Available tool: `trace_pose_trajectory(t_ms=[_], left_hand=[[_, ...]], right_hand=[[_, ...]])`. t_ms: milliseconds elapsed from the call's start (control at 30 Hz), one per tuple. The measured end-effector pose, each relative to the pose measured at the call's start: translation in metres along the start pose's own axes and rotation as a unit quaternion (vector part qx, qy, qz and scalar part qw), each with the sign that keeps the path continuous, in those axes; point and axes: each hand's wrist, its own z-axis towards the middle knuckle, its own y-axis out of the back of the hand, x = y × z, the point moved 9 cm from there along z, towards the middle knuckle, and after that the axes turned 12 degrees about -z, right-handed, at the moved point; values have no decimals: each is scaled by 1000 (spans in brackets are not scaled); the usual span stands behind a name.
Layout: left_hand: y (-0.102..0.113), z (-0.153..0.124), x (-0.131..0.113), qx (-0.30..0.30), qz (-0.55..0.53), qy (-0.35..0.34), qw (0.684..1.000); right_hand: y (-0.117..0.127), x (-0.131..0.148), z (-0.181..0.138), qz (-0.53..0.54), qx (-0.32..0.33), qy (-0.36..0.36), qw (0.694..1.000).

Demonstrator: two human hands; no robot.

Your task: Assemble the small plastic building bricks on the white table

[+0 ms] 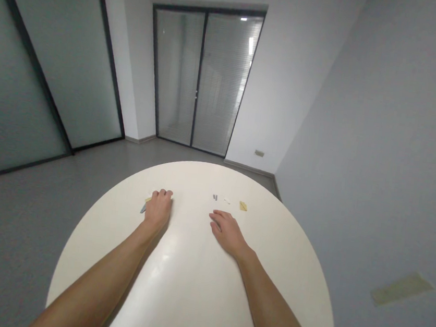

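My left hand (159,206) rests on the left part of the round white table, its fingers curled downward. A small grey strip (143,208) and a small yellow piece (148,198) stick out from beside it; what lies under the fingers is hidden. My right hand (228,231) lies on the table right of the middle, fingers stretched to the left and thumb a little apart, with nothing visible in it. Just beyond it are two short dark grey strips (214,197), a small thin white piece (227,201) and a yellow square (243,206) with lines across it.
The round white table (187,296) has its curved far edge a little past the small pieces. Behind it stand a glazed door with blinds (198,77) and frosted glass panels (57,51). A plain wall (392,152) runs along the right.
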Motion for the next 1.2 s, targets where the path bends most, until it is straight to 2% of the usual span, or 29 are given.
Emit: trace_pose_trajectory(t_ms=[200,367,467,700,900,1000,1200], left_hand=[[-7,-8,-31,-24,-88,-72,993],[-19,-24,-71,23,-208,-179,961],[-24,-30,-81,57,-283,-214,933],[-36,-30,-81,109,-436,-197,871],[-39,-33,-91,163,-522,-188,816],[-38,-34,-94,170,-531,-190,808],[-33,-33,-91,140,-519,-199,819]], right_hand=[[0,2,2,4,-7,5,1000],[-2,1,2,4,-18,8,1000],[-2,2,2,10,-27,15,999],[9,19,2,49,-38,71,996],[10,22,4,64,-25,53,996],[9,23,5,66,-8,49,997],[11,23,5,70,-5,44,997]])
